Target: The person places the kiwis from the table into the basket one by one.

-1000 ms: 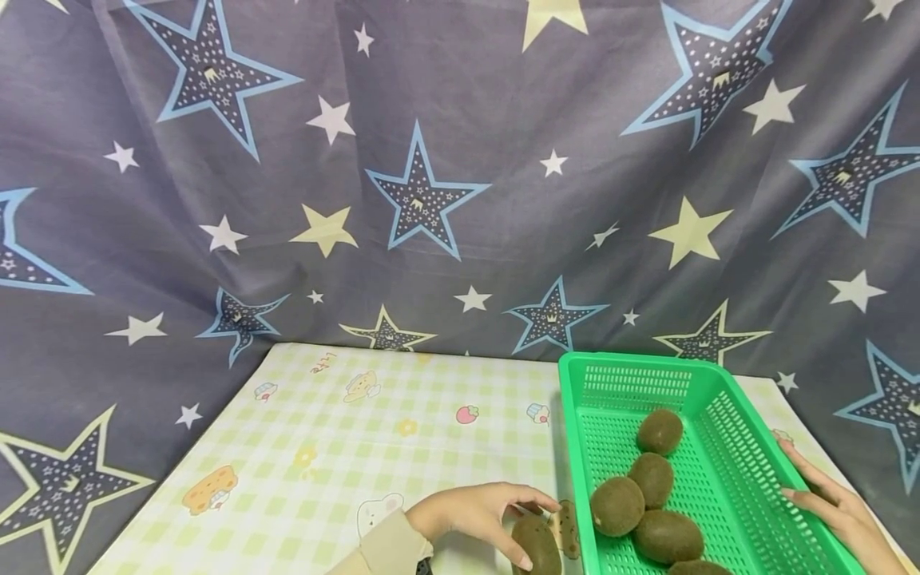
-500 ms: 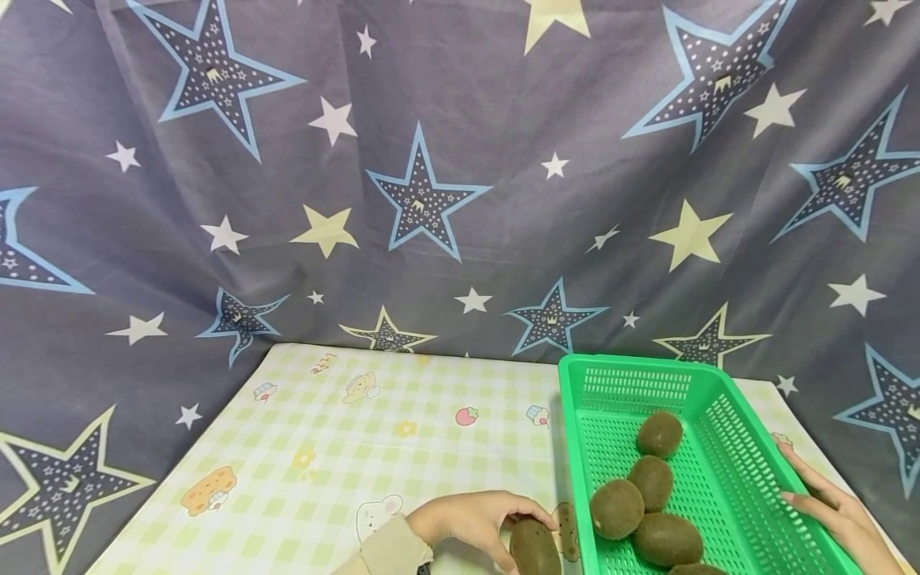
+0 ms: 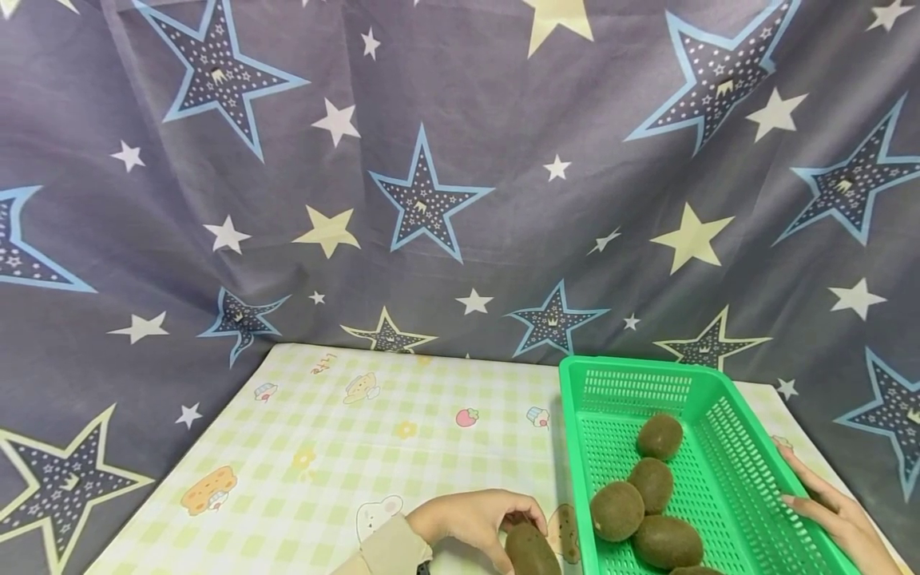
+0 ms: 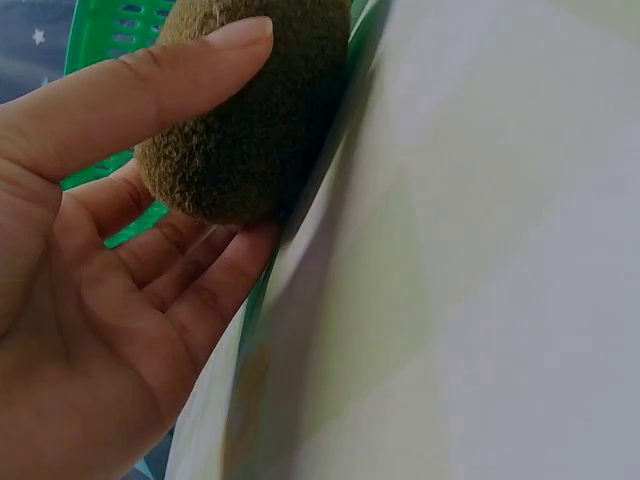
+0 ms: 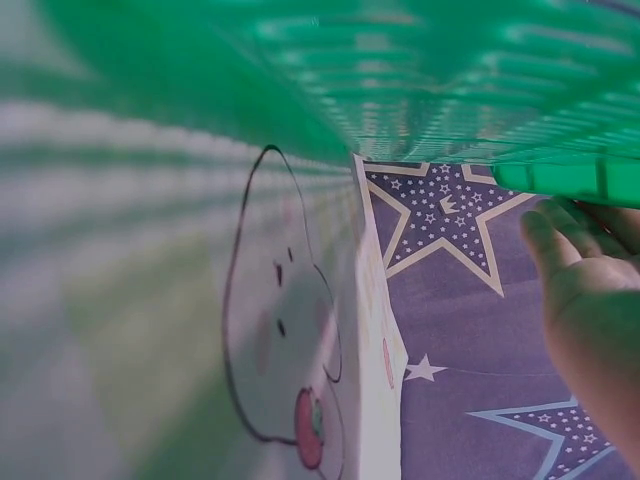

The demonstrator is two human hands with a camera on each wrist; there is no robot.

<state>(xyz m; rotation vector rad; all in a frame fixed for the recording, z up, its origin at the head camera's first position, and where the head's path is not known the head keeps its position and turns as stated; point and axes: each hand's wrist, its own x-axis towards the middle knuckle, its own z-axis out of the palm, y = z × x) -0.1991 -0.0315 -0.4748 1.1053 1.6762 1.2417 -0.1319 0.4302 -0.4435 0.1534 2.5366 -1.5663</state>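
Note:
A brown, fuzzy kiwi (image 3: 529,551) is held in my left hand (image 3: 476,521), just outside the basket's left wall in the head view. The left wrist view shows the thumb lying across this kiwi (image 4: 250,120), with the other fingers of the left hand (image 4: 110,290) curled under its far side. At the right side of the green plastic basket (image 3: 575,479), my right hand (image 3: 837,511) grips the rim, thumb over the inside and fingers outside. In the right wrist view the right hand (image 5: 600,290) is partly cut off beside the basket's wall.
Several kiwis lie along the basket's left half, among them a far kiwi (image 3: 660,436) and a near kiwi (image 3: 668,541). A checked tablecloth (image 3: 359,455) covers the table. Behind it hangs a dark star-patterned cloth (image 3: 489,239).
My left fingers have closed further around the kiwi, which has turned and shifted slightly left. The right hand stays on the basket's rim, and the basket has not visibly moved.

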